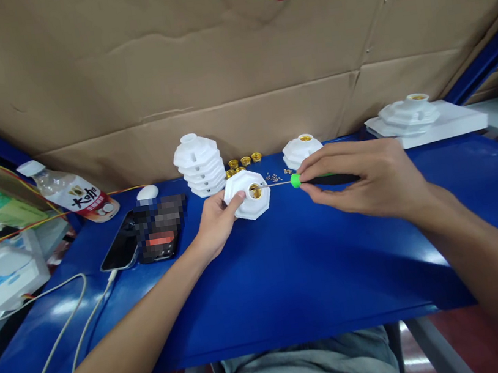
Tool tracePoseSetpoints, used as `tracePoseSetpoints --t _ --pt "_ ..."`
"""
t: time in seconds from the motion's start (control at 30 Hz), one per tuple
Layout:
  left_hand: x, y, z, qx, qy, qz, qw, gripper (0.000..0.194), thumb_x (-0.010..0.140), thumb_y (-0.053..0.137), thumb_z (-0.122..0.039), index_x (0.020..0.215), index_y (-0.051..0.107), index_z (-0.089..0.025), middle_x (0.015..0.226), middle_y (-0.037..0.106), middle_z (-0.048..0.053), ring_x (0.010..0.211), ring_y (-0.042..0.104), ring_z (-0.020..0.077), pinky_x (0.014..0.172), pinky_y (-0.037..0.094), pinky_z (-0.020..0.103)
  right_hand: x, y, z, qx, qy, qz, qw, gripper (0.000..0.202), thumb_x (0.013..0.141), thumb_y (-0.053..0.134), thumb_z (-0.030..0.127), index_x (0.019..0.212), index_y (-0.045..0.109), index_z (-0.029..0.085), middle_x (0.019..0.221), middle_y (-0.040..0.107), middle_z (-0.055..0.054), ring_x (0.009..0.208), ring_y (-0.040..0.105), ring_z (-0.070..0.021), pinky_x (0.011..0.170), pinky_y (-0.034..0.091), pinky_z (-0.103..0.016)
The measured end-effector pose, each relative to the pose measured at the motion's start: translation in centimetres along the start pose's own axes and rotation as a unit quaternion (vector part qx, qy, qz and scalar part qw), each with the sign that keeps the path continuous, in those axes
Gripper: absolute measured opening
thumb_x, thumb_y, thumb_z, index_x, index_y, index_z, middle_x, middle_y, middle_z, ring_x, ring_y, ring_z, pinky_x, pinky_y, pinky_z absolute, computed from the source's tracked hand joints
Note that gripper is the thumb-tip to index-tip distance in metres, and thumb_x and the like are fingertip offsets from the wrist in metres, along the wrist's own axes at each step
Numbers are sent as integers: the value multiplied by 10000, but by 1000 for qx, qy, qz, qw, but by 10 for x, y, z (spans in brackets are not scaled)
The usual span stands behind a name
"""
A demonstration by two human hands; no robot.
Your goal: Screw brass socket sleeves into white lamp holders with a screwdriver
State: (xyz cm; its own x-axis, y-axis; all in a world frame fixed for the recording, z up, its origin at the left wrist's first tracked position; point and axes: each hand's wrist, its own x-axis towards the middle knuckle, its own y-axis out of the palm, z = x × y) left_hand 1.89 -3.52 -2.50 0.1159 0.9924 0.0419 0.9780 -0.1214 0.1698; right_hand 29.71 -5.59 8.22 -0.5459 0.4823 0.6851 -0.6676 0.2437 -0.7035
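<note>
My left hand grips a white octagonal lamp holder by its left side, thumb on its face. The holder is tilted so that its round opening with a brass-coloured threaded sleeve faces right and toward me. In my right hand is a screwdriver with a green and black handle, held level with fingers and thumb round the green collar. Its thin shaft points left and its tip is inside the opening; what the tip touches is hidden.
Behind stand a stack of white lamp holders, loose brass sleeves, tiny screws and more holders. At right, holders sit on a white box. Phones, a bottle and a white cable lie left.
</note>
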Motion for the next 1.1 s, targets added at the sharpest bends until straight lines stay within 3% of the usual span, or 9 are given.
tracePoseSetpoints --t 0.27,0.6,0.93,1.1 --pt "0 1 1 -8 -5 10 1000 446 914 829 -443 1236 781 -138 1159 803 157 1042 751 296 939 595 450 0 2 -1 -18 -47 -16 999 163 901 738 131 979 761 272 1016 827 -2 907 811 -198 874 654 -302" --pt "0 3 -1 -16 -13 3 1000 423 911 832 -428 1209 787 -132 1099 807 147 1001 750 288 933 590 455 1 0 2 -29 -70 6 997 181 910 720 130 988 766 287 1038 841 5 939 813 -211 897 656 -332" --pt "-1 4 -2 -22 -15 2 1000 407 916 826 -414 1207 795 -131 1083 810 153 994 759 297 918 599 462 1 0 3 -47 -71 6 996 178 908 721 127 986 755 283 1034 839 1 935 814 -213 894 661 -336" --pt "-1 5 -5 -43 -33 -2 999 408 900 838 -384 1209 785 -122 1139 810 157 1048 762 307 971 588 474 0 -3 3 -30 -37 -4 999 204 894 738 153 1008 761 320 1020 837 32 908 819 -216 852 679 -340"
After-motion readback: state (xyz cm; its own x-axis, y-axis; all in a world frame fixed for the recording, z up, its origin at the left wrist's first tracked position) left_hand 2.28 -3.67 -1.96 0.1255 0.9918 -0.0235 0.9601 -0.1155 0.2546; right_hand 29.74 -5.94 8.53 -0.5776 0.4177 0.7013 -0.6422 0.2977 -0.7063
